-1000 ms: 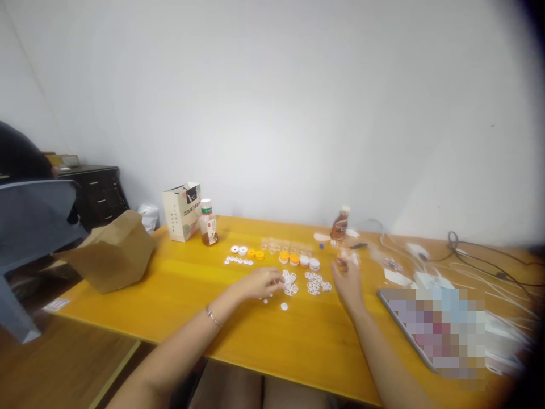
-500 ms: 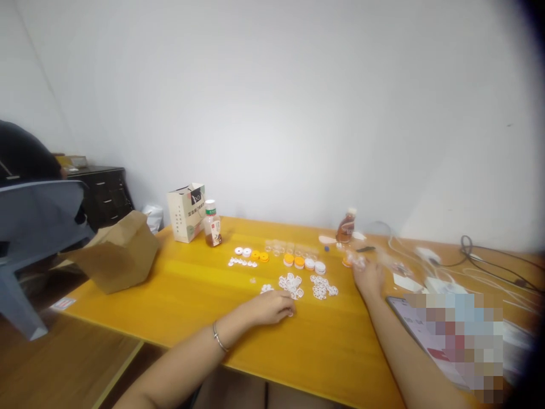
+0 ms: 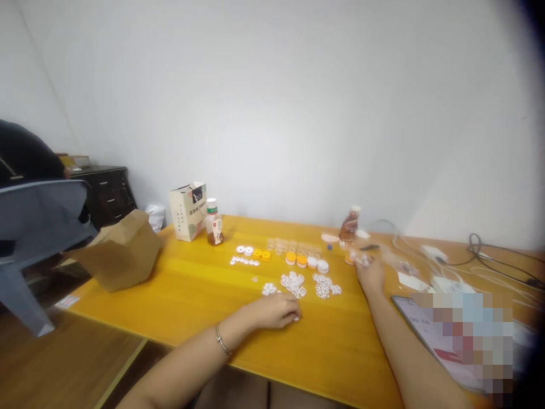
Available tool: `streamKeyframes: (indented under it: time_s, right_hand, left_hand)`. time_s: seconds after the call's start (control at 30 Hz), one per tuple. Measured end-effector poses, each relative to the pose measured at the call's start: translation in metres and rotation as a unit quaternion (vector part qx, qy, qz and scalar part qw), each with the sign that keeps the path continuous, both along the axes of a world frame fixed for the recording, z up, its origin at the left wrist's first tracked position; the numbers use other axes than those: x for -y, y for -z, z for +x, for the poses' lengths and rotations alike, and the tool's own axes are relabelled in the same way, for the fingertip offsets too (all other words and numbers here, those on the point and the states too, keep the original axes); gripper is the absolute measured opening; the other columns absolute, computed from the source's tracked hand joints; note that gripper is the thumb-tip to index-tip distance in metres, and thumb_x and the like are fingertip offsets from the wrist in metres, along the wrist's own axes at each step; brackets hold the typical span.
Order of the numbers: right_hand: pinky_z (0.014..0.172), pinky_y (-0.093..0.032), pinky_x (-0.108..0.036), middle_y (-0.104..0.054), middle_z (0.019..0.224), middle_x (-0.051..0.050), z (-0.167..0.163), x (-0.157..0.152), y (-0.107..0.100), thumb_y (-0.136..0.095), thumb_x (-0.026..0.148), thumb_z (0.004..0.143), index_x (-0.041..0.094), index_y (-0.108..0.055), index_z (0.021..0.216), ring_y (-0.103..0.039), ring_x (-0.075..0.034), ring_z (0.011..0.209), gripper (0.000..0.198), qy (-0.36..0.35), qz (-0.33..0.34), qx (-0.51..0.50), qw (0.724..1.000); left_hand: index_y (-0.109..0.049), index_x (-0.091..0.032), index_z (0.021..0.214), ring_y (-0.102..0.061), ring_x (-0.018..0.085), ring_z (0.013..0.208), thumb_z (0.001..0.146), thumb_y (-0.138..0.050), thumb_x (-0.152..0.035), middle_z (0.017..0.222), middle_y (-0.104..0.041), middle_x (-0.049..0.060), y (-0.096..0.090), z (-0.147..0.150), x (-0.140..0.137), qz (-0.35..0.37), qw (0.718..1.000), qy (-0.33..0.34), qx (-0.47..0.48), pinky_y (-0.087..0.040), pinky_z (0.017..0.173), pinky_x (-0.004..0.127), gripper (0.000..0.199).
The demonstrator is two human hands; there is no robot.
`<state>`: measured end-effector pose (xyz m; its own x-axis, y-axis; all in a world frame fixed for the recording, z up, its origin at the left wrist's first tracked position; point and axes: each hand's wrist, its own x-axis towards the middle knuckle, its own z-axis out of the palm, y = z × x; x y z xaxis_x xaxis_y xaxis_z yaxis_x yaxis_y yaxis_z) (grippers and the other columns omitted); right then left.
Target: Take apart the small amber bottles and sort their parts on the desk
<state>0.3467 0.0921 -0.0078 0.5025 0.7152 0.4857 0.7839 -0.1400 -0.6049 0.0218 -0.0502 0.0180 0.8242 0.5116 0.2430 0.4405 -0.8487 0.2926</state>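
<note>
Two bare hands at work among small white plastic rings on a yellow wooden table (image 3: 170, 289).

The left hand (image 3: 276, 311) rests curled, fingertips pressed on a small white ring (image 3: 295, 318), with the heap of white plastic rings (image 3: 293, 283) just beyond it. The right hand (image 3: 369, 272) lies farther out, pinching a small clear vial with an orange cap (image 3: 355, 258); its grip is blurred.

bright, even indoor light | soft overall blur | dark vignette right edge | wide-angle distortion
</note>
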Motion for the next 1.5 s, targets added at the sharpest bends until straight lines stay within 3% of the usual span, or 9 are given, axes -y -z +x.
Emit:
streamKeyframes:
  time_s: [0.27, 0.43, 0.53, 0.67, 0.77, 1.0, 1.23, 1.37, 1.5]
  right_hand:
    - [0.075, -0.038, -0.036, -0.051, 0.108, -0.025, -0.004, 0.017, -0.001, -0.045, 0.033, 0.076, 0.004, -0.041, 0.111, -0.050, -0.032, 0.097, 0.045, 0.041, -0.031, -0.015, 0.999]
    - [0.077, -0.038, -0.044, -0.055, 0.100, -0.024, -0.015, 0.036, 0.001, -0.045, 0.030, 0.074, 0.006, -0.049, 0.101, -0.050, -0.035, 0.096, 0.037, 0.048, -0.045, 0.007, 0.998]
    - [0.079, -0.036, -0.048, -0.056, 0.099, -0.023, -0.022, 0.049, 0.003, -0.045, 0.029, 0.072, 0.007, -0.051, 0.100, -0.049, -0.037, 0.097, 0.036, 0.057, -0.045, 0.040, 0.997]
    - [0.076, -0.038, -0.047, -0.058, 0.094, -0.019, -0.033, 0.068, 0.004, -0.047, 0.033, 0.070, 0.010, -0.052, 0.099, -0.050, -0.036, 0.092, 0.037, 0.043, -0.073, 0.113, 0.990]
    - [0.073, -0.040, -0.044, -0.058, 0.094, -0.017, -0.042, 0.082, 0.003, -0.044, 0.031, 0.072, 0.011, -0.049, 0.100, -0.051, -0.033, 0.089, 0.035, -0.014, -0.101, 0.139, 0.985]
    - [0.075, -0.042, -0.036, -0.055, 0.091, -0.012, -0.080, 0.123, 0.001, -0.041, 0.030, 0.073, 0.016, -0.042, 0.095, -0.054, -0.025, 0.084, 0.026, -0.225, -0.065, 0.114, 0.966]
    - [0.062, -0.043, -0.032, -0.050, 0.072, 0.000, -0.128, 0.167, -0.007, -0.043, 0.032, 0.077, 0.021, -0.037, 0.100, -0.053, -0.019, 0.068, 0.027, -0.411, -0.090, 0.014, 0.907]
    - [0.061, -0.042, -0.029, -0.046, 0.068, 0.003, -0.146, 0.170, -0.013, -0.046, 0.032, 0.077, 0.022, -0.036, 0.102, -0.050, -0.016, 0.062, 0.028, -0.486, -0.108, -0.036, 0.866]
    - [0.056, -0.040, -0.025, -0.044, 0.068, 0.004, -0.155, 0.164, -0.019, -0.050, 0.031, 0.075, 0.022, -0.038, 0.099, -0.045, -0.012, 0.056, 0.029, -0.516, -0.124, -0.055, 0.846]
  left_hand:
    - [-0.057, -0.017, 0.089, -0.055, 0.014, 0.084, 0.081, -0.045, -0.012, 0.091, -0.058, 0.005, 0.003, -0.001, 0.000, 0.013, 1.000, 0.009, 0.001, -0.042, 0.076, 0.021, 0.015]
    - [-0.054, -0.017, 0.090, -0.053, 0.014, 0.087, 0.085, -0.041, -0.017, 0.091, -0.056, 0.005, -0.006, -0.005, 0.002, 0.024, 0.999, -0.018, 0.038, -0.041, 0.078, 0.022, 0.014]
    - [-0.053, -0.017, 0.089, -0.053, 0.014, 0.084, 0.086, -0.040, -0.020, 0.089, -0.056, 0.005, -0.011, -0.014, -0.006, 0.025, 0.994, -0.084, 0.067, -0.041, 0.076, 0.023, 0.014]
    - [-0.055, -0.017, 0.083, -0.053, 0.014, 0.080, 0.082, -0.047, -0.021, 0.087, -0.056, 0.004, -0.015, -0.041, -0.029, 0.001, 0.966, -0.251, 0.058, -0.041, 0.073, 0.022, 0.009]
    - [-0.056, -0.015, 0.080, -0.054, 0.017, 0.084, 0.080, -0.046, -0.017, 0.089, -0.058, 0.006, -0.015, -0.067, -0.047, -0.008, 0.928, -0.372, 0.032, -0.040, 0.075, 0.025, 0.010]
    - [-0.060, -0.015, 0.083, -0.057, 0.022, 0.086, 0.078, -0.044, -0.015, 0.091, -0.062, 0.011, -0.011, -0.105, -0.064, -0.011, 0.860, -0.510, 0.001, -0.041, 0.073, 0.029, 0.017]
    - [-0.062, -0.016, 0.084, -0.058, 0.022, 0.086, 0.076, -0.047, -0.016, 0.088, -0.064, 0.010, -0.008, -0.110, -0.070, -0.025, 0.841, -0.540, -0.013, -0.042, 0.071, 0.027, 0.017]
    - [-0.061, -0.017, 0.089, -0.058, 0.022, 0.087, 0.076, -0.046, -0.015, 0.090, -0.063, 0.011, -0.007, -0.111, -0.071, -0.023, 0.842, -0.539, -0.006, -0.042, 0.072, 0.028, 0.020]
    - [-0.058, -0.016, 0.094, -0.057, 0.024, 0.089, 0.076, -0.047, -0.016, 0.094, -0.062, 0.012, -0.010, -0.110, -0.068, -0.011, 0.847, -0.531, 0.015, -0.042, 0.074, 0.030, 0.021]
